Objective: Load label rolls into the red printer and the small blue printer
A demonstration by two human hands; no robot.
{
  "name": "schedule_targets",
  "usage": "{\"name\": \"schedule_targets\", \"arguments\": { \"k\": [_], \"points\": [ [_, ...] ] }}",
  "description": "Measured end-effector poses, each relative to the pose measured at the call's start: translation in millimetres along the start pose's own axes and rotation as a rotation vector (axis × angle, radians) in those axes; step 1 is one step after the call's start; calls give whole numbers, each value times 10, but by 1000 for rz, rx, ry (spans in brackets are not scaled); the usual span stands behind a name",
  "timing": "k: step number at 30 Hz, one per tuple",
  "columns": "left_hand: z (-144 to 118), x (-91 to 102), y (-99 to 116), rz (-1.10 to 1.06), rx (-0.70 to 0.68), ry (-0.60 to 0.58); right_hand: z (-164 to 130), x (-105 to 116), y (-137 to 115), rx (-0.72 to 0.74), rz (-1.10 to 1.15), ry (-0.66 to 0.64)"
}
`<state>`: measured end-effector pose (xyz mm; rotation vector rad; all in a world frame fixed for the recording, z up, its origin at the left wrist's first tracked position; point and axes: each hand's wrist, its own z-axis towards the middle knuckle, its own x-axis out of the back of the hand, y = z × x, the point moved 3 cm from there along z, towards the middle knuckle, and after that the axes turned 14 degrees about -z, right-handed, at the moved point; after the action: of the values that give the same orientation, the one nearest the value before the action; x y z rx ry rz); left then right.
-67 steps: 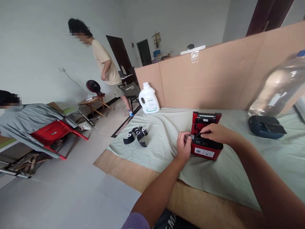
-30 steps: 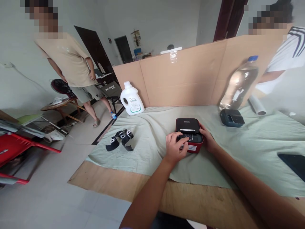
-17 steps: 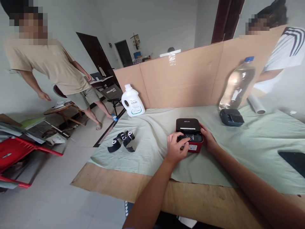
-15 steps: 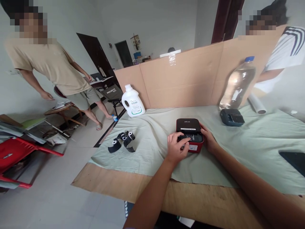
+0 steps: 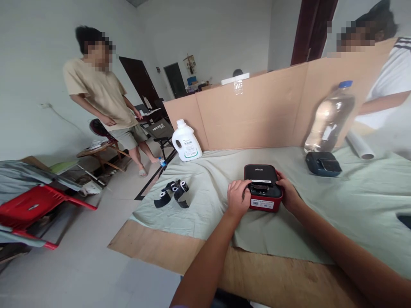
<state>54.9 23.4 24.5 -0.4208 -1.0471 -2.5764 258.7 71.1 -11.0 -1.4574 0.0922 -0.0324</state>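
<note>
Pale green cloth point(image 5: 353, 205) covers a plywood table point(image 5: 257, 278) walled at the back by cardboard point(image 5: 257, 111), and a small red and black printer point(image 5: 262, 188) sits on it, lid down, a little back from the cloth's front edge. Left hand point(image 5: 238, 197) curls against its left side with fingertips on the top, and right hand point(image 5: 288, 193) cups the right side. Black rolls point(image 5: 173, 193) lie well apart to the left, a dark blue device point(image 5: 323, 164) and bottle point(image 5: 330, 117) far right, with bare cloth between.
</note>
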Motion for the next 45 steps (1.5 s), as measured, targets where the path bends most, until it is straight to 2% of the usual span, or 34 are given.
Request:
{"name": "schedule_targets", "arguments": {
  "k": [4,7,10,15,19,23,26,35,45],
  "points": [
    [37,-5,-4,-6,1,-29,40,18,53,-17,-3,5],
    [70,-29,-23,-109,43,23,55,26,103,18,22,30],
    [187,-35,-125,-382,182,63,29,17,125,33,64,27],
    [436,-40,-325,-728,431,-32,5,24,157,50,81,25],
    [399,-190,-399,-1105,680,-57,6,46,202,75,95,0],
    [297,-316,-406,-1347,790,-34,-26,50,184,52,108,-35],
    [270,-322,-403,-1390,821,-44,-38,49,143,39,92,-30],
    [299,-258,-388,-1335,783,-11,40,135,115,-22,-39,-41],
    [294,-284,-450,-1366,775,-10,19,139,79,1,-63,-32]
  ]
}}
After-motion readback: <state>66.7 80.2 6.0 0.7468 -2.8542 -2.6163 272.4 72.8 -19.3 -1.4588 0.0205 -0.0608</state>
